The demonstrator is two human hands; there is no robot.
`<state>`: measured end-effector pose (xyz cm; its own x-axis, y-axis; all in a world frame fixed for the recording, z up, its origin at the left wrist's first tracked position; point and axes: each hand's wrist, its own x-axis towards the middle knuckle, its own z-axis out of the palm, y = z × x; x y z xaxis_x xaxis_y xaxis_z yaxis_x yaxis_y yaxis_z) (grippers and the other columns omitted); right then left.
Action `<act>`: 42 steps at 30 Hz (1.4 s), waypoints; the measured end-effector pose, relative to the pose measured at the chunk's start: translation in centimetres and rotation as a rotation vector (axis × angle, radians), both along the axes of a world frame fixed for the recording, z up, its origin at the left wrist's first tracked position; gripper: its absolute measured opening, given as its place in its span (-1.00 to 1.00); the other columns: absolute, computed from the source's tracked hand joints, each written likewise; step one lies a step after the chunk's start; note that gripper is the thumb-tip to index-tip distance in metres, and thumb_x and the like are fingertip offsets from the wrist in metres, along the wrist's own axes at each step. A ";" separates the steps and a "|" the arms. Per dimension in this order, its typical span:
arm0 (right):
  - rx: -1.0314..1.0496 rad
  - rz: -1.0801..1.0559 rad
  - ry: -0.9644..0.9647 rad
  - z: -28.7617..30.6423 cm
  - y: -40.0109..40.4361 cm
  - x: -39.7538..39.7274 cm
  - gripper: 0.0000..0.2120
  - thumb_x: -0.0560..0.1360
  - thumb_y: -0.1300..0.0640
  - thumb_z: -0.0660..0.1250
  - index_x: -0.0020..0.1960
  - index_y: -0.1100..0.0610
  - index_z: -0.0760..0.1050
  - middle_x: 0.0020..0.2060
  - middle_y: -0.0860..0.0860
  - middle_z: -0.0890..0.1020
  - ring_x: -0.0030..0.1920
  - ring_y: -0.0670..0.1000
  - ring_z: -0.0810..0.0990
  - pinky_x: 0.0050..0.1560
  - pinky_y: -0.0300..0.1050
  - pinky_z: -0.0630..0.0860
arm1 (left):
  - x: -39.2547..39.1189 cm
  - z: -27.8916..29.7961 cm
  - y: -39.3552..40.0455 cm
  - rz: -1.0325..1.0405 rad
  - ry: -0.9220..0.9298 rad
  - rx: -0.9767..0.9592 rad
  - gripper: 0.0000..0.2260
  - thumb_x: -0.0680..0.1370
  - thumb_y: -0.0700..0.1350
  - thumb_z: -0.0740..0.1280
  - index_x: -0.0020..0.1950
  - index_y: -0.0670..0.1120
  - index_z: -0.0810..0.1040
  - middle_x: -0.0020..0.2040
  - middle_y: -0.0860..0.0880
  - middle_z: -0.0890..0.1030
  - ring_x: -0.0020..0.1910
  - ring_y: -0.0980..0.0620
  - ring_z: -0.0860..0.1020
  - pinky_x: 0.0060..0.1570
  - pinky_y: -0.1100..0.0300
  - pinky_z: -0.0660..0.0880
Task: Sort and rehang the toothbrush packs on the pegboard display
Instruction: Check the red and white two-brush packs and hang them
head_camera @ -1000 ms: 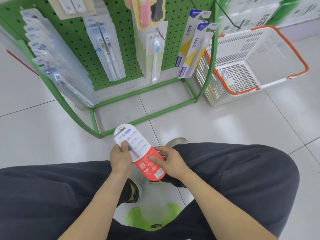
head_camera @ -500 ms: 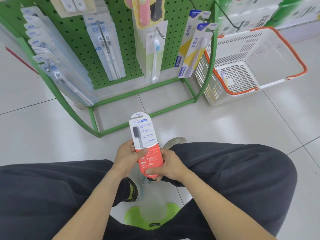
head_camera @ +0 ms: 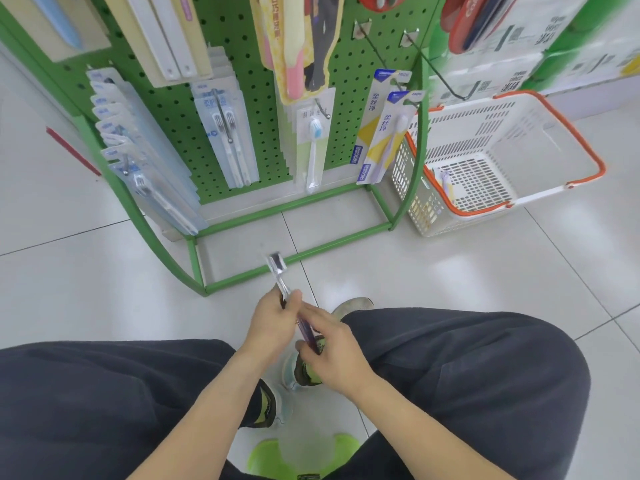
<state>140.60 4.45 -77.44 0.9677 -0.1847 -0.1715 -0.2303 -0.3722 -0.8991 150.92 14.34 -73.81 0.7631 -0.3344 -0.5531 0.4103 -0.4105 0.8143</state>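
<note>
I hold one toothbrush pack edge-on over the floor, low in front of the green pegboard. My left hand pinches its middle and my right hand grips its lower red end. Hung packs fill the board: a fanned clear row at the left, a twin-brush stack, a blue-bristled brush pack, and yellow-and-blue packs at the right. Two bare hooks stick out at the upper right.
A white basket with an orange rim stands on the tiles right of the rack, with one small purple item inside. The rack's green base frame lies just ahead of my hands. My knees flank a green stool.
The pack has turned from face-up to edge-on between my hands. My view has tilted up, showing more of the pegboard.
</note>
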 end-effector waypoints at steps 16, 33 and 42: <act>0.105 -0.650 -0.345 11.2 -8.3 4.5 -0.61 0.42 0.07 0.60 0.12 -0.07 0.48 0.12 -0.06 0.58 0.01 -0.11 0.65 -0.04 -0.14 0.64 | 2.7 13.0 -7.7 -0.163 -0.424 -0.143 -0.70 0.57 -0.33 0.32 -0.01 0.08 0.64 -0.10 0.03 0.75 -0.12 0.06 0.72 0.01 -0.05 0.65; -0.056 -0.737 -0.811 29.8 -21.9 10.9 -0.69 0.42 0.23 0.56 0.04 -0.06 0.58 0.17 0.07 0.60 -0.03 -0.16 0.65 -0.14 -0.32 0.54 | 7.6 30.9 -20.6 -0.319 -1.343 -0.125 -0.20 0.60 -0.30 0.25 0.66 0.12 -0.15 -0.38 -0.03 0.47 -0.41 -0.04 0.48 -0.37 0.00 0.44; -0.017 -0.771 -0.784 31.3 -25.0 13.5 -0.73 0.40 0.12 0.52 0.05 -0.09 0.59 0.17 -0.03 0.62 0.08 0.00 0.66 -0.05 -0.24 0.54 | 9.0 33.5 -24.0 -0.352 -1.318 -0.043 -0.21 0.60 -0.33 0.23 0.66 0.12 -0.13 -0.34 -0.02 0.47 -0.36 -0.05 0.51 -0.30 -0.07 0.51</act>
<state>154.07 -20.59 -46.10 0.4310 -0.7827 0.4491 0.2265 -0.3879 -0.8934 159.94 -9.65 -40.32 0.5838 -0.6170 0.5277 -0.7935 -0.2960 0.5318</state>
